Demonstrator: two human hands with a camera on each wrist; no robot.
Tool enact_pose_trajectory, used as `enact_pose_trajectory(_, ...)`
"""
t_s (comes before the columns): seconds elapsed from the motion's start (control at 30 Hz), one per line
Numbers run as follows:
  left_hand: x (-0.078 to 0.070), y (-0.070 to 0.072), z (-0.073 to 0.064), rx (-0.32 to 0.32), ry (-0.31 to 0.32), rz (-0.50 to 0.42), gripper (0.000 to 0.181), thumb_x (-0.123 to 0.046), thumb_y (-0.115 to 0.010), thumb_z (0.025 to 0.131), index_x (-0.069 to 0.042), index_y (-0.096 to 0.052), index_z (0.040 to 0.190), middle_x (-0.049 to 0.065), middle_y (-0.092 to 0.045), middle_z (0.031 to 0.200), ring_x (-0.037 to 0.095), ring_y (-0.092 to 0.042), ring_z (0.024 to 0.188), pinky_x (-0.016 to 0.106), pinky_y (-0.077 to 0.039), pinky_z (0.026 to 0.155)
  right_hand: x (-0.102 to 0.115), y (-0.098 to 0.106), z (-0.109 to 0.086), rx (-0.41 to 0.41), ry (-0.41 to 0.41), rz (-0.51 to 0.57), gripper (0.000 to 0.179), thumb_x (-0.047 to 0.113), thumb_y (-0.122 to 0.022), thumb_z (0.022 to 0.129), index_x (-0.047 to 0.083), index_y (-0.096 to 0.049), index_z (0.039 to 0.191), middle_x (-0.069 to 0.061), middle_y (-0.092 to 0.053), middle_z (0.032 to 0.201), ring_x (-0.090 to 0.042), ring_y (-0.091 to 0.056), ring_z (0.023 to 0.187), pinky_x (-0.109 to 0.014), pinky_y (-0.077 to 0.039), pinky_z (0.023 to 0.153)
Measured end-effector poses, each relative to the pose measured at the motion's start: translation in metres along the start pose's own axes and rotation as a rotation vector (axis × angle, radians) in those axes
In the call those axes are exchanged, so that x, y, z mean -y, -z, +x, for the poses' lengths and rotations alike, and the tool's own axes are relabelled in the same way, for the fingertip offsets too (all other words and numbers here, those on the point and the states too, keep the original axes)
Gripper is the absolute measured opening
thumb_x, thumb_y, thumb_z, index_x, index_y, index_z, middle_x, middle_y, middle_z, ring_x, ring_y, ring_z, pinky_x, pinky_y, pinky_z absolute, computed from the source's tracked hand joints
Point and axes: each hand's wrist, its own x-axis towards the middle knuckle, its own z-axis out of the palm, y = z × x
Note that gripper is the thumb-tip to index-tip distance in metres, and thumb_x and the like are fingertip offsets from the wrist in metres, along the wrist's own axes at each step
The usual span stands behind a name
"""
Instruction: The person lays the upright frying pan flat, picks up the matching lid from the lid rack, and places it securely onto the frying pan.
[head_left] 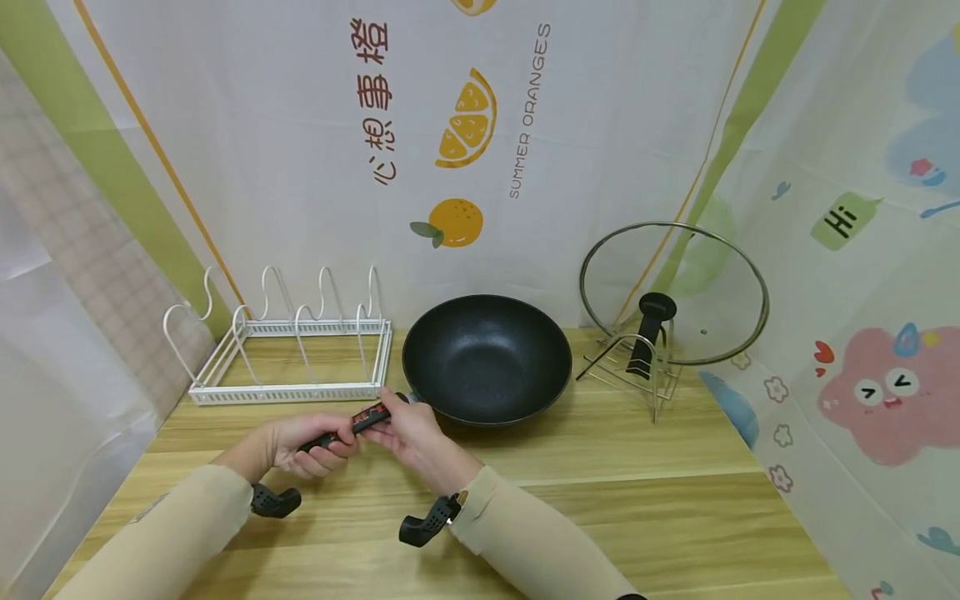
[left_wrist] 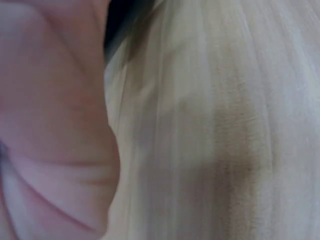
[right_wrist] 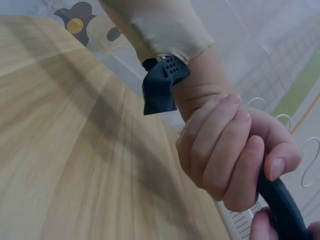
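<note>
A black wok (head_left: 483,358) sits at the middle of the table in the head view, its dark interior facing up and toward me. Its black handle (head_left: 371,416), marked in red, points down to the left. My left hand (head_left: 311,442) grips the outer end, fingers curled round it; the right wrist view shows this left hand (right_wrist: 220,150) closely. Nearer the pan, my right hand (head_left: 412,437) holds the handle with the thumb on top and fingers beneath. In the left wrist view, the left palm (left_wrist: 55,120) fills one side and hides most of the handle.
A white rack (head_left: 288,392) with tall curved dividers stands left of the wok. To the right, a wire stand (head_left: 656,400) carries a glass lid (head_left: 767,300) with a black knob. Printed cloths (head_left: 637,108) hang behind and beside the wooden table (head_left: 600,517).
</note>
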Motion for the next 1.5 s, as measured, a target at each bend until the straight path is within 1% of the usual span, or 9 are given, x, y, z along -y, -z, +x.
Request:
enact_pose_trajectory(0.13,-0.001,-0.006,-0.003,-0.150,-0.024,0.077,0.029,-0.018,-0.036,0.106,-0.020,-0.047,0.079,-0.016,-0.044,0.060,-0.008,-0.044,0.046,0.009,-0.035,0.042,-0.003,0.007,0.000,0.047,-0.012,0.014,0.037,0.026,-0.065,0.113,-0.008,-0.070,0.126,-0.027,-0.078,0.116,-0.035,-0.078,0.117,-0.047,-0.063,0.105)
enact_pose_trajectory(0.37,-0.006,-0.025,-0.011,-0.549,-0.074,0.397,0.028,-0.015,-0.054,0.104,-0.015,-0.054,0.076,-0.012,-0.047,0.058,-0.002,-0.042,0.046,0.012,-0.031,0.041,-0.002,0.016,-0.006,0.102,-0.020,-0.008,0.035,0.029,-0.064,0.113,-0.004,-0.074,0.122,-0.025,-0.079,0.118,-0.035,-0.079,0.115,-0.048,-0.062,0.107)
enact_pose_trajectory(0.5,-0.011,-0.030,-0.015,-0.703,-0.073,0.541,0.025,-0.020,-0.063,0.102,-0.013,-0.058,0.079,-0.010,-0.049,0.058,0.000,-0.037,0.045,0.015,-0.029,0.042,0.000,0.019,-0.013,0.108,-0.044,-0.007,0.031,0.029,-0.069,0.110,-0.002,-0.067,0.115,-0.023,-0.077,0.114,-0.032,-0.079,0.110,-0.048,-0.063,0.106)
enact_pose_trajectory(0.67,-0.015,-0.031,-0.021,-0.757,-0.078,0.646,0.030,-0.024,-0.067,0.103,-0.015,-0.056,0.076,-0.008,-0.048,0.058,0.002,-0.034,0.045,0.017,-0.028,0.043,0.002,0.024,-0.027,0.148,-0.072,-0.057,0.038,0.031,-0.068,0.110,-0.004,-0.063,0.123,-0.021,-0.077,0.114,-0.031,-0.080,0.107,-0.047,-0.064,0.104)
enact_pose_trajectory(0.97,-0.016,-0.027,-0.026,-0.854,-0.089,0.681,0.024,-0.026,-0.070,0.102,-0.011,-0.058,0.088,-0.006,-0.048,0.063,0.004,-0.035,0.049,0.017,-0.029,0.045,0.012,0.036,-0.044,0.173,-0.083,-0.112,0.052,0.035,-0.067,0.111,-0.009,-0.058,0.137,-0.022,-0.078,0.116,-0.029,-0.081,0.106,-0.047,-0.065,0.102)
enact_pose_trajectory(1.13,-0.018,-0.027,-0.026,-0.850,-0.094,0.700,0.025,-0.027,-0.071,0.102,-0.007,-0.062,0.092,-0.006,-0.049,0.064,0.004,-0.036,0.050,0.018,-0.030,0.046,0.018,0.045,-0.046,0.174,-0.074,-0.154,0.054,0.037,-0.067,0.111,-0.008,-0.059,0.138,-0.019,-0.079,0.114,-0.027,-0.081,0.103,-0.045,-0.066,0.099)
enact_pose_trajectory(1.23,-0.021,-0.030,-0.030,-0.862,-0.091,0.726,0.035,-0.036,-0.066,0.108,-0.001,-0.065,0.100,-0.002,-0.055,0.069,0.008,-0.044,0.055,0.020,-0.034,0.049,0.020,0.050,-0.050,0.181,-0.061,-0.206,0.052,0.038,-0.068,0.110,-0.007,-0.062,0.136,-0.017,-0.079,0.114,-0.024,-0.081,0.100,-0.043,-0.067,0.096)
enact_pose_trajectory(1.37,-0.026,-0.040,-0.042,-0.997,-0.086,0.849,0.051,-0.052,-0.054,0.113,-0.004,-0.069,0.109,0.004,-0.066,0.087,0.016,-0.058,0.075,0.029,-0.046,0.062,0.029,0.060,-0.061,0.190,-0.015,-0.315,0.046,0.036,-0.069,0.109,-0.005,-0.067,0.129,-0.012,-0.078,0.109,-0.020,-0.079,0.092,-0.038,-0.068,0.087)
enact_pose_trajectory(1.5,-0.030,-0.056,-0.056,-1.215,-0.111,1.068,0.049,-0.052,-0.052,0.114,-0.008,-0.073,0.115,0.004,-0.071,0.100,0.019,-0.061,0.089,0.035,-0.048,0.074,0.045,0.073,-0.075,0.203,0.069,-0.417,0.038,0.033,-0.067,0.109,-0.003,-0.070,0.120,-0.007,-0.075,0.100,-0.017,-0.076,0.084,-0.032,-0.067,0.079)
